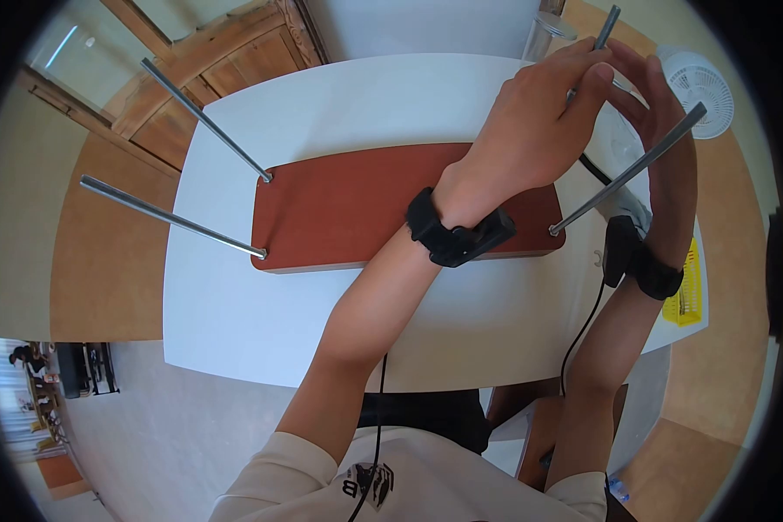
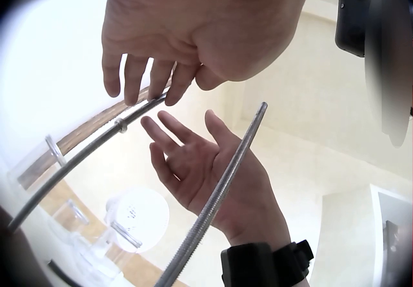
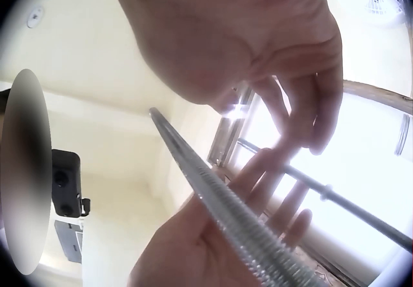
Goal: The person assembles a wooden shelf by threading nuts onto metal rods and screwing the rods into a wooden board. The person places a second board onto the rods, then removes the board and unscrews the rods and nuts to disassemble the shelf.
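Note:
A red-brown board (image 1: 348,196) lies on the white table, with long metal threaded rods standing up from its corners. My left hand (image 1: 539,126) reaches across the board to the far right rod (image 1: 607,30), its thumb and fingertips at the upper part of it. Lower on that rod sits a small nut (image 2: 120,125). My right hand (image 1: 672,152) is raised beside the same rod with fingers loosely bent; its fingertips overlap the left ones in the right wrist view. The near right rod (image 1: 631,170) slants up between my wrists.
On the left, two more rods (image 1: 204,119) (image 1: 174,217) stick up. A clear jar (image 1: 550,35) and a white fan-like object (image 1: 700,91) stand beyond the hands. At the table's right edge is a yellow basket (image 1: 687,287). A black cable (image 1: 583,326) hangs from my right wrist.

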`<state>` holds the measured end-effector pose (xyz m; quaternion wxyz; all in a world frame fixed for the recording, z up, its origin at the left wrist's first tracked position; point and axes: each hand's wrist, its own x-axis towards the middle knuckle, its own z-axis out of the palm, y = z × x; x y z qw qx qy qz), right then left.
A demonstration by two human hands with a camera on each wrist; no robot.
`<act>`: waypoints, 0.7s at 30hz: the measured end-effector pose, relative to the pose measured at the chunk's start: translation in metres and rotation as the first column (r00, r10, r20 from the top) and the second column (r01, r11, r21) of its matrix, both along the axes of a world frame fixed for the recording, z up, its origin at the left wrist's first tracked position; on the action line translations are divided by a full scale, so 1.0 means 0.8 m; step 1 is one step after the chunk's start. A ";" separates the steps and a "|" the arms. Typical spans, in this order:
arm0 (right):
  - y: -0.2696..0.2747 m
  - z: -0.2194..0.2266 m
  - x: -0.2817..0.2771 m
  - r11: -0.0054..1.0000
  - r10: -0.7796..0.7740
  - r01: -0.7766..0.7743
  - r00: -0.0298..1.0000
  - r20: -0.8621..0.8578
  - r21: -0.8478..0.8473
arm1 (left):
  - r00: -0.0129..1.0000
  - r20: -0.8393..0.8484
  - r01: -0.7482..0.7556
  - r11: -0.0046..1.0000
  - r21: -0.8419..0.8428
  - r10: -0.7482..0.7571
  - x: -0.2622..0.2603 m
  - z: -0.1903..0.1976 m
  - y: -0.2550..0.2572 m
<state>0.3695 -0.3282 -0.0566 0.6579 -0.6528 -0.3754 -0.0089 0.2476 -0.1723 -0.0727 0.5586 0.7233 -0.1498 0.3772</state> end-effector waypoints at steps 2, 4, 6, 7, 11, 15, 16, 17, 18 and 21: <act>0.000 -0.018 0.008 0.996 0.061 -0.067 0.992 0.110 0.051 | 0.999 0.044 -0.004 1.000 -0.016 0.005 0.001 0.000 -0.001; -0.005 -0.024 0.012 0.986 0.118 -0.141 0.969 0.219 0.094 | 0.999 0.040 0.018 0.999 -0.027 -0.017 -0.001 0.001 0.000; -0.001 -0.001 -0.009 0.995 -0.017 0.017 1.000 0.000 -0.098 | 0.998 0.040 0.039 0.999 -0.033 -0.038 -0.001 0.001 0.001; -0.002 0.003 -0.007 0.995 -0.015 0.015 1.000 0.001 -0.097 | 0.998 0.046 0.049 0.998 -0.043 -0.047 0.000 -0.001 0.000; -0.002 0.003 -0.013 0.997 -0.041 0.036 0.997 -0.072 -0.065 | 1.000 0.007 0.008 1.000 0.001 -0.008 -0.004 0.003 0.002; 0.001 -0.013 -0.009 0.998 0.014 -0.009 0.998 0.067 -0.070 | 0.999 0.039 0.029 0.999 -0.034 -0.027 -0.001 0.001 0.000; -0.001 -0.018 -0.006 0.998 0.013 -0.009 0.998 0.068 -0.070 | 1.000 0.024 0.017 1.000 -0.014 -0.016 -0.001 0.001 0.001; -0.005 -0.022 -0.005 0.997 0.046 -0.039 0.993 0.109 -0.065 | 1.000 0.008 0.005 1.000 0.006 -0.005 -0.002 0.002 0.002; -0.007 -0.024 -0.004 0.996 0.078 -0.070 0.985 0.151 -0.061 | 1.000 0.008 0.004 1.000 0.006 -0.004 -0.002 0.002 0.002; -0.018 -0.005 0.001 0.988 -0.084 0.068 0.990 -0.114 -0.136 | 0.999 0.028 0.023 1.000 0.012 -0.024 -0.004 0.002 0.004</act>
